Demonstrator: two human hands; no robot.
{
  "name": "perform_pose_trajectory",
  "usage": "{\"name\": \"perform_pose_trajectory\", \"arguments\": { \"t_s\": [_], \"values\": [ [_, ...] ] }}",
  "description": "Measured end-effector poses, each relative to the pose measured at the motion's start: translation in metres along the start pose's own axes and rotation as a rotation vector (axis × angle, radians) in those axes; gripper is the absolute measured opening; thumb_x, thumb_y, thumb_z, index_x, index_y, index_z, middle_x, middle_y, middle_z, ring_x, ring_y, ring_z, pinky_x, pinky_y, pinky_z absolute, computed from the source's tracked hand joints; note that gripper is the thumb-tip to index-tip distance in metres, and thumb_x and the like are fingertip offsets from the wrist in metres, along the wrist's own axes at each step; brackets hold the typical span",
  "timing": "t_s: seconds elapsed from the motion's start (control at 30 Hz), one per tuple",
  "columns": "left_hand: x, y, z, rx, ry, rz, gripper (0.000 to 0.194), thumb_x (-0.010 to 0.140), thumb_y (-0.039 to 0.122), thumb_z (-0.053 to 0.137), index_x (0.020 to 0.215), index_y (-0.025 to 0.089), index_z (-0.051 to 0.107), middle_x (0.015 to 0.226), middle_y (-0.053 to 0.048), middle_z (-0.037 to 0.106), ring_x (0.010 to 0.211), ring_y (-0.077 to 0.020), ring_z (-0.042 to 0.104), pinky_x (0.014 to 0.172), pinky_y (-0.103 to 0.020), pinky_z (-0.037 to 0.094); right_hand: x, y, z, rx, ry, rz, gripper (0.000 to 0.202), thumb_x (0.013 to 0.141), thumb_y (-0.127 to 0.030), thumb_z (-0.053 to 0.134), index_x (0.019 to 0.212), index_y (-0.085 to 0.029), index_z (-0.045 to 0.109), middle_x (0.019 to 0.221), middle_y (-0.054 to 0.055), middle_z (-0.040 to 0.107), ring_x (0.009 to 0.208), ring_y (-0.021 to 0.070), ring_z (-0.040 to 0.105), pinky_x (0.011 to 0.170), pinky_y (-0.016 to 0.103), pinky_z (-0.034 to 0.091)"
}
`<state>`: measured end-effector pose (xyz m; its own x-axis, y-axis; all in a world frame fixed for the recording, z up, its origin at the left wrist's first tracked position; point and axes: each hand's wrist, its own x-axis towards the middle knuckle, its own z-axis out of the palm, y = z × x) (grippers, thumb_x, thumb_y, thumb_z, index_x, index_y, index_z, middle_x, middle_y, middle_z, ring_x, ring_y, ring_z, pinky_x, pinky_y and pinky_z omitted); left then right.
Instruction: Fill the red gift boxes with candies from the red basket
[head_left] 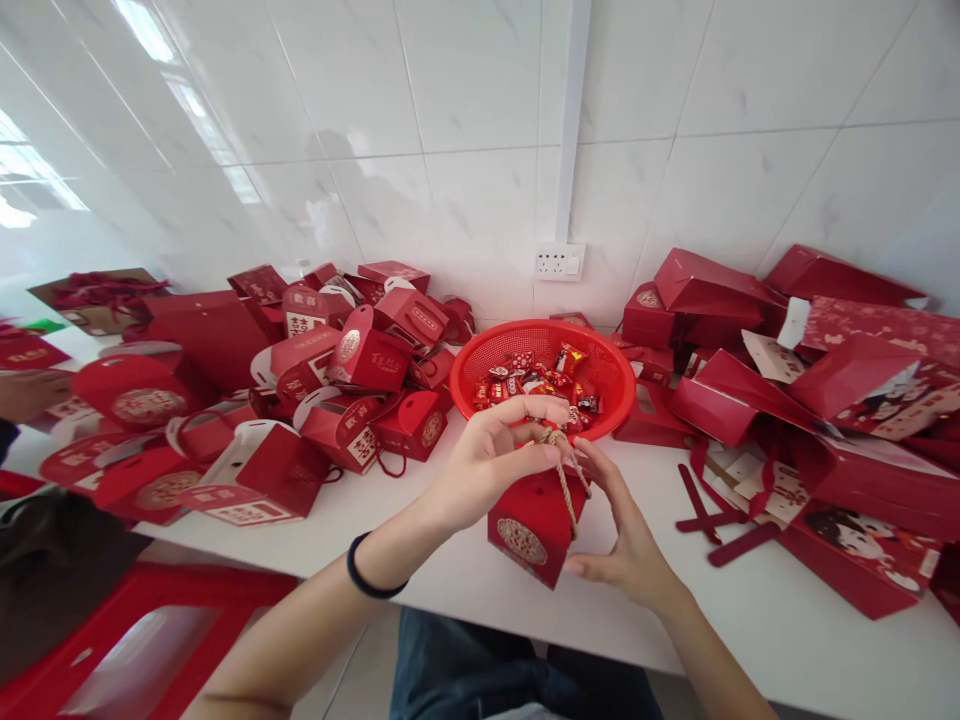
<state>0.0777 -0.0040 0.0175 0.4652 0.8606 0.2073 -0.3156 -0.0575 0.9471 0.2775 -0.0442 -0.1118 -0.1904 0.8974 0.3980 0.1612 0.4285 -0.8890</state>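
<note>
Left hand (504,455) pinched on cord (568,495); box (536,512) just below grip, long axis unclear. Right hand (636,552) half-open at box's right side, contact unclear. Basket (517,345) just beyond.

Wht tiled wall (480,80) w/ pwr outlet (560,262).

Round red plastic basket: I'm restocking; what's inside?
Small, mostly red wrapped sweets show; anything beneath is covered, and the bare left hand hides part of the basket.

Likely a plain workroom: boxes (373,350) heaped on the worktop (405,510) either side of the basket (466,372), tiled wall (480,110) and socket (559,262) behind it.
</note>
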Motion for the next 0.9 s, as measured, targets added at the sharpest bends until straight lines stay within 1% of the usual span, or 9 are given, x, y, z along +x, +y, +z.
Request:
{"name": "perform_pose_trajectory", "arguments": {
  "t_s": [0.1,0.2,0.33,0.43,0.5,0.6,0.7,0.8,0.9],
  "values": [
    [0.003,0.005,0.006,-0.016,-0.023,0.030,0.019,0.080,0.018,0.080,0.098,0.017,0.072,0.125,-0.008,0.067,0.084,-0.0143,0.069,0.088,-0.034,0.058,0.000,-0.008,0.010,0.060,0.022,-0.020,0.119,0.069,-0.061,0.089,0.163,-0.034,0.022,0.169,0.015,0.035,0.155,0.0359,0.036,0.123,0.056,0.037],
    [0.002,0.012,0.010,0.085,-0.064,0.055,0.014,0.082,0.018,0.077,0.095,0.017,0.072,0.124,-0.009,0.066,0.085,-0.0142,0.067,0.086,-0.033,0.058,-0.001,-0.013,0.017,0.062,0.107,-0.022,0.107,0.078,-0.047,0.087,0.163,-0.036,0.022,0.167,0.013,0.038,0.152,0.0334,0.042,0.120,0.052,0.043],
    [-0.009,0.023,0.004,0.540,-0.153,0.086,0.028,0.080,0.016,0.077,0.107,0.022,0.074,0.119,-0.007,0.065,0.088,-0.0165,0.064,0.081,-0.031,0.057,-0.004,-0.012,0.013,-0.051,0.125,-0.048,0.098,0.077,-0.037,0.088,0.158,-0.033,0.032,0.158,0.013,0.049,0.142,0.0347,0.053,0.114,0.052,0.050],
    [-0.020,0.027,-0.006,0.923,-0.221,0.015,0.051,0.078,0.011,0.074,0.125,0.029,0.071,0.122,-0.006,0.062,0.098,-0.0198,0.065,0.086,-0.032,0.057,-0.007,-0.009,0.006,-0.099,0.042,-0.073,0.093,0.075,-0.034,0.087,0.153,-0.032,0.037,0.150,0.013,0.056,0.135,0.0346,0.060,0.108,0.049,0.056],
    [-0.025,0.025,-0.012,1.079,-0.228,-0.026,0.058,0.078,0.008,0.069,0.130,0.032,0.070,0.122,-0.006,0.062,0.098,-0.0205,0.066,0.086,-0.031,0.056,-0.008,-0.006,0.005,-0.103,-0.023,-0.072,0.091,0.076,-0.033,0.086,0.153,-0.032,0.037,0.149,0.013,0.057,0.133,0.0341,0.062,0.106,0.046,0.058],
    [-0.028,0.022,-0.017,1.176,-0.267,-0.038,0.043,0.080,0.004,0.062,0.114,0.026,0.078,0.104,-0.005,0.069,0.087,-0.0194,0.067,0.077,-0.028,0.054,-0.009,0.000,0.007,-0.127,-0.072,-0.042,0.093,0.078,-0.037,0.086,0.155,-0.032,0.035,0.152,0.015,0.054,0.135,0.0352,0.060,0.105,0.047,0.058],
    [-0.023,0.026,-0.017,1.185,-0.307,0.014,0.028,0.085,0.005,0.059,0.093,0.021,0.081,0.086,-0.005,0.074,0.075,-0.0173,0.066,0.070,-0.026,0.050,-0.009,0.006,0.008,-0.175,-0.096,-0.051,0.098,0.077,-0.044,0.087,0.158,-0.029,0.033,0.155,0.018,0.050,0.141,0.0382,0.054,0.112,0.054,0.052],
    [-0.008,0.046,-0.019,1.190,-0.212,0.156,0.023,0.087,0.011,0.060,0.089,0.020,0.082,0.084,-0.006,0.075,0.074,-0.0174,0.066,0.071,-0.027,0.050,-0.008,0.007,0.001,-0.195,-0.072,-0.091,0.091,0.084,-0.044,0.081,0.158,-0.031,0.032,0.155,0.017,0.050,0.137,0.0368,0.058,0.111,0.056,0.052],
    [0.018,0.085,-0.026,1.211,0.026,0.271,0.014,0.082,0.015,0.068,0.086,0.019,0.081,0.080,-0.004,0.073,0.074,-0.0175,0.064,0.075,-0.029,0.051,-0.008,0.007,-0.012,-0.210,0.026,-0.098,0.074,0.092,-0.040,0.072,0.156,-0.035,0.035,0.149,0.015,0.056,0.120,0.0318,0.069,0.102,0.053,0.058]
  ]
}}
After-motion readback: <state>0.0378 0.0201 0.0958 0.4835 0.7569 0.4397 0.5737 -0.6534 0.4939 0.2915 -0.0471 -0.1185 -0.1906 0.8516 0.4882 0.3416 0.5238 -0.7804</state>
